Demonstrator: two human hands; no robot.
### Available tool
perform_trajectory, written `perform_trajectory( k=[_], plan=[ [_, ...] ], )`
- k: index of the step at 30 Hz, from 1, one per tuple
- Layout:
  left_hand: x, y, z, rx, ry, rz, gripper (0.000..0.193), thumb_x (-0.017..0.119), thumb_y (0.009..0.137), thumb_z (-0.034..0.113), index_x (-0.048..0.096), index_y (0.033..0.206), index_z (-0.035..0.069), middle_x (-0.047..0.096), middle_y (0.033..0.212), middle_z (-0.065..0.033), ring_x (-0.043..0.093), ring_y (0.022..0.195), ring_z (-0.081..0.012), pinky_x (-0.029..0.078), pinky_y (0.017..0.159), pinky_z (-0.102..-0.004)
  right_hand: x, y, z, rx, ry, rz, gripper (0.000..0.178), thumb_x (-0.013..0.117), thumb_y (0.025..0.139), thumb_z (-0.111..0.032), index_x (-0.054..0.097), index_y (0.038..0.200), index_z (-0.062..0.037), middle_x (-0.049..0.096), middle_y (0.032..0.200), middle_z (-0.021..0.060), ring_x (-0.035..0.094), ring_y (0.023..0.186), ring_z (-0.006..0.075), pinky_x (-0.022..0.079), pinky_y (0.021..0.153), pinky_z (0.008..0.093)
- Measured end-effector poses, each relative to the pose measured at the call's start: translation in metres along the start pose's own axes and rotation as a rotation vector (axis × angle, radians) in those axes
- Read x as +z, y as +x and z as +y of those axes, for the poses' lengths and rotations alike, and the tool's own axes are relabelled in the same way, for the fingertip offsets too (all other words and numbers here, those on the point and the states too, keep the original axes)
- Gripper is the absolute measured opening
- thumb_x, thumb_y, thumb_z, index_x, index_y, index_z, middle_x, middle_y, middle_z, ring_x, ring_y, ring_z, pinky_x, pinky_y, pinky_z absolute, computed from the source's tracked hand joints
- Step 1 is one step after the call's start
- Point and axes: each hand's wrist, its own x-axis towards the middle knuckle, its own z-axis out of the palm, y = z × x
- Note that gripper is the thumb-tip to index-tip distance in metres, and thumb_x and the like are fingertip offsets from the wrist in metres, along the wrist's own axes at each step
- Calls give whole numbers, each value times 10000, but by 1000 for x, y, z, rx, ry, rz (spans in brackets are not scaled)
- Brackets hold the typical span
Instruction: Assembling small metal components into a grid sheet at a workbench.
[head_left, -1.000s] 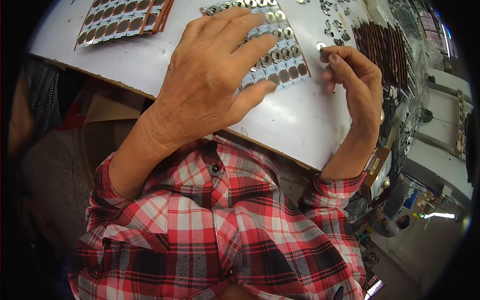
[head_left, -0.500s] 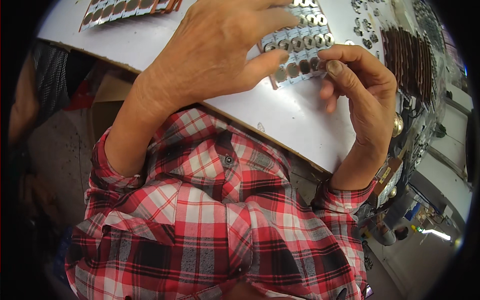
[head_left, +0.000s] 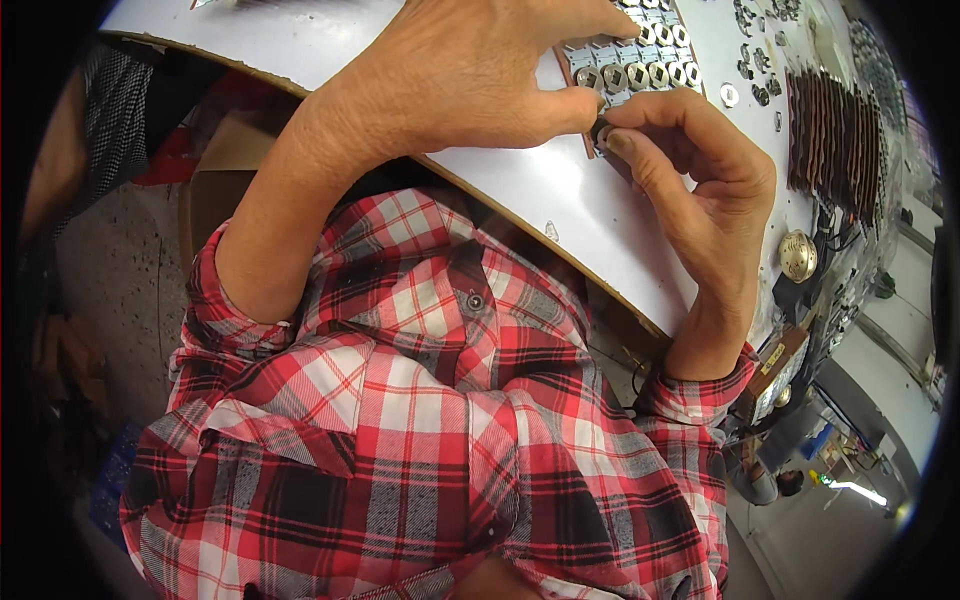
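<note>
Right hand (head_left: pixel 700 170), out past the board's right edge a second ago, now at its near-left corner, thumb and index pinching a small dark round piece (head_left: pixel 602 133) right at that edge. Left hand (head_left: pixel 470 80) lies spread over the board (head_left: pixel 580 58), thumb tip just beside the piece, index reaching among the silvery discs (head_left: pixel 612 77); farther fingertips out of frame. Work looks to have shifted from picking up to positioning; seating on the counter-top (head_left: pixel 640 230) board can't be told.
</note>
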Motion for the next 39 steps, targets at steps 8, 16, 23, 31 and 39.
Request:
perform_trajectory(
  k=[8, 16, 23, 31, 39],
  plan=[
    [1, -4, -2, 12, -4, 0, 459, 694, 836, 193, 674, 1239, -26, 613, 1336, -249, 525, 1328, -404, 338, 1137, -550, 3, -1, -4, 47, 5, 40, 117, 738, 922, 33, 730, 1039, 39, 732, 926, 38, 680, 830, 80, 513, 701, 198],
    [24, -6, -23, 170, 28, 121, 454, 712, 855, 195, 668, 1257, -12, 611, 1352, -239, 518, 1337, -402, 349, 1134, -553, -4, 2, -3, 15, -92, -5, 130, 730, 897, 77, 743, 1024, 52, 691, 923, 53, 671, 844, 99, 515, 731, 215],
    [53, -2, -54, 528, -238, 431, 506, 772, 820, 187, 673, 1287, 22, 610, 1378, -223, 511, 1364, -398, 351, 1132, -561, 3, 5, 5, -24, 26, 39, 128, 745, 836, 57, 761, 957, 17, 602, 780, 27, 544, 671, 77, 408, 586, 238],
    [62, 6, -57, 596, -277, 495, 532, 771, 792, 197, 677, 1292, 40, 614, 1387, -209, 514, 1363, -397, 351, 1132, -580, -51, 7, 37, 43, -364, 574, 174, 761, 941, -103, 781, 1103, -40, 724, 874, -14, 583, 716, 43, 447, 624, 208],
    [51, -2, -48, 521, -31, 428, 502, 740, 820, 222, 672, 1271, 12, 612, 1378, -222, 520, 1350, -398, 349, 1134, -595, -61, 4, 37, 183, -113, 467, 111, 725, 941, -47, 727, 1030, 18, 671, 803, -3, 556, 629, 43, 392, 518, 192]
  ],
)
